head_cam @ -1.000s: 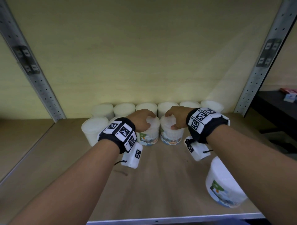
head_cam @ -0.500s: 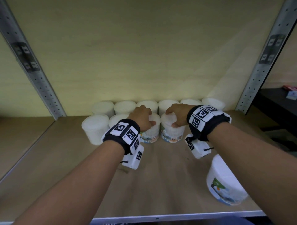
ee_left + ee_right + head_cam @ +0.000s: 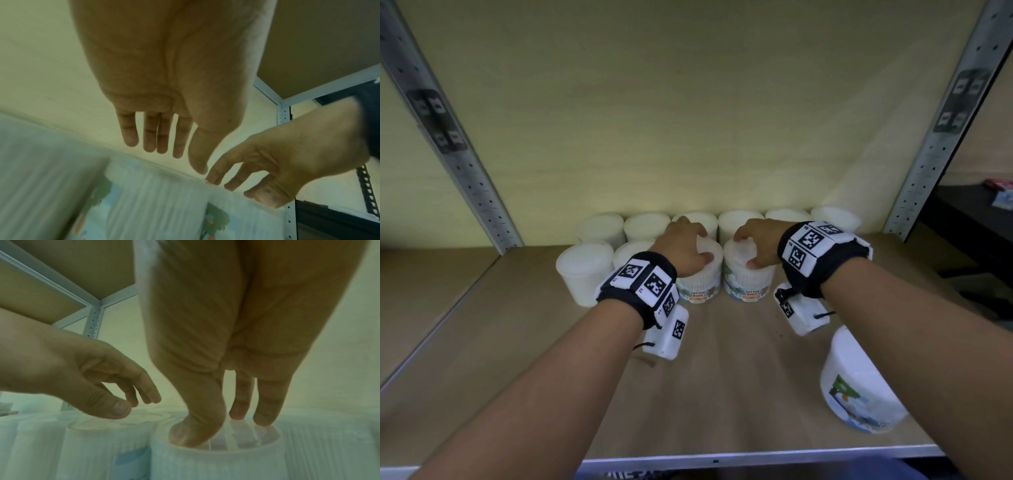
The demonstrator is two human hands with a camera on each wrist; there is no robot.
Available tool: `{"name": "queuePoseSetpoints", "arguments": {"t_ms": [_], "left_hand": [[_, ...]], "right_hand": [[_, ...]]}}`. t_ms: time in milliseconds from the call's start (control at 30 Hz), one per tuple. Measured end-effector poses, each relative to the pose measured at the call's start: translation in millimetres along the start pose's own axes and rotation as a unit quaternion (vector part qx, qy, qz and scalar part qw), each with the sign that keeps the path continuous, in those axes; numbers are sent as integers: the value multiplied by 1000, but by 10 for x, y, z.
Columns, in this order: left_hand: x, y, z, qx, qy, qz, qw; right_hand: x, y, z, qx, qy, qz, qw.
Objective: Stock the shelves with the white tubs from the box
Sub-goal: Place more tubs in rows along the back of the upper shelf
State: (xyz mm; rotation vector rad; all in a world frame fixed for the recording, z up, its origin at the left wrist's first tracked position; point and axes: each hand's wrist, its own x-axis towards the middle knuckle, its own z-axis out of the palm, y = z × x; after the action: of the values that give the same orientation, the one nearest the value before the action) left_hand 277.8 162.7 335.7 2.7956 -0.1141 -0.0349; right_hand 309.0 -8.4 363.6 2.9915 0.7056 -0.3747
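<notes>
The left hand point(image 3: 683, 248) is hovering with relaxed, spread fingers over one labelled tub point(image 3: 700, 284), holding nothing. The right hand point(image 3: 758, 243) is resting straight fingertips point(image 3: 264, 417) on the lid of the neighbouring tub point(image 3: 748, 286). More white tubs point(image 3: 647, 226) are lining the shelf point(image 3: 722, 394) behind; a lone tub point(image 3: 859, 383) is standing near right.

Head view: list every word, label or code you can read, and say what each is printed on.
"COTTON BUDS": label of the tub under the left hand.
"COTTON BUDS": label of the tub under the right hand.
Smaller print below both: too small to read.
Lone front tub: picture only, text blurred.
Wristband tags: square codes, no words.
</notes>
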Motion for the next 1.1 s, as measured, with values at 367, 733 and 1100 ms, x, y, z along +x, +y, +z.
{"name": "queuePoseSetpoints", "arguments": {"t_ms": [367, 733, 1100], "left_hand": [[13, -68, 78, -17, -2, 4, 1000], [-39, -17, 55, 4, -11, -4, 1000], [-474, 70, 21, 10, -30, -5, 999]], "right_hand": [[18, 15, 20, -3, -1, -3, 1000], [-32, -20, 20, -10, -14, 6, 1000], [-414, -193, 67, -10, -29, -1, 1000]]}}
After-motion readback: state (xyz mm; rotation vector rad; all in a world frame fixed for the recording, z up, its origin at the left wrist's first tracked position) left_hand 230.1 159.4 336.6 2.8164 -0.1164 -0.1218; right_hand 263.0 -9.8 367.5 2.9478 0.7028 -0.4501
